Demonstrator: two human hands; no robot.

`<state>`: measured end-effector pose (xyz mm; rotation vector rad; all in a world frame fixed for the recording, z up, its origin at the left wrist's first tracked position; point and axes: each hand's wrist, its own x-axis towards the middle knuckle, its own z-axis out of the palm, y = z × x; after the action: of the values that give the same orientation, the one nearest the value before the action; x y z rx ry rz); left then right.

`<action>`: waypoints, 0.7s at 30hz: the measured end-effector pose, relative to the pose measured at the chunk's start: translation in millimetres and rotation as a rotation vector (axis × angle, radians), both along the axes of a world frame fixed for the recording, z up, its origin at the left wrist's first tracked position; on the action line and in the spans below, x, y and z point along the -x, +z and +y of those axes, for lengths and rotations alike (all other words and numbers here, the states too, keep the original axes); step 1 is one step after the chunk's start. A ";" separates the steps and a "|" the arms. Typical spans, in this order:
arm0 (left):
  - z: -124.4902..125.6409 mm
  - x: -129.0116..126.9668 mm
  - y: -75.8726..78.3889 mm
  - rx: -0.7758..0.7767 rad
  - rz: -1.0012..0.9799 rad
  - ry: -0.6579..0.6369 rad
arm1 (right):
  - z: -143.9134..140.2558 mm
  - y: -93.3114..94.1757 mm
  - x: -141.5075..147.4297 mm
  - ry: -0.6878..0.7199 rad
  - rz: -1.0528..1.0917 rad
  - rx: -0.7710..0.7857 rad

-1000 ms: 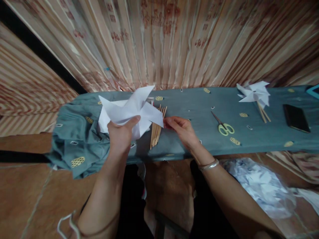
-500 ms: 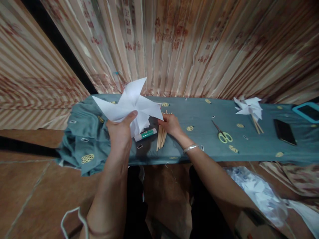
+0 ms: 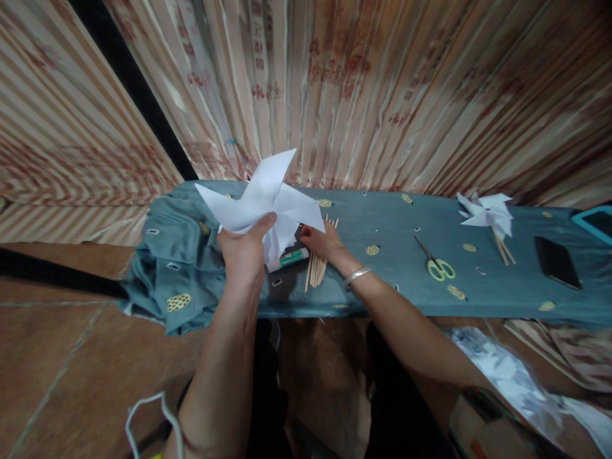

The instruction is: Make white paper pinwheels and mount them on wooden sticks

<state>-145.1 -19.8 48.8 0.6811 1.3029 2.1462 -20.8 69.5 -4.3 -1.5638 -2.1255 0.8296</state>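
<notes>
up front, paper pinwheel pinched in left hand, right hand curled on sticks

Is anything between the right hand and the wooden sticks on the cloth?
Nothing visible. The right hand is already down at the far end of the wooden sticks, though contact is unclear. The glue stick lies just left of them, and the left hand holds the paper pinwheel above it.

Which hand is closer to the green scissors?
Right. The right hand rests on the wooden sticks, left of the scissors. The left hand is farther left, holding up the paper pinwheel.
</notes>
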 end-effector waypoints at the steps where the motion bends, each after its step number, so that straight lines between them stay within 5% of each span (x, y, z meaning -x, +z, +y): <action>1: 0.2 -0.4 -0.6 0.001 -0.001 0.000 | -0.5 -2.1 -3.3 -0.003 0.060 0.012; 9: 1.8 -14.5 -4.9 0.073 0.015 -0.068 | -34.0 -3.8 -72.7 -0.072 0.674 0.192; 13: 2.7 -32.5 -9.1 0.154 0.089 -0.109 | -59.6 6.9 -110.9 -0.124 1.317 0.559; 21: 4.1 -75.9 -20.5 0.256 0.219 -0.215 | -79.5 22.7 -143.4 -0.090 1.457 0.550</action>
<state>-69.2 -15.7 28.3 0.9208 1.5101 1.7354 122.5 -10.0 18.5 -0.6722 -0.7690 1.8206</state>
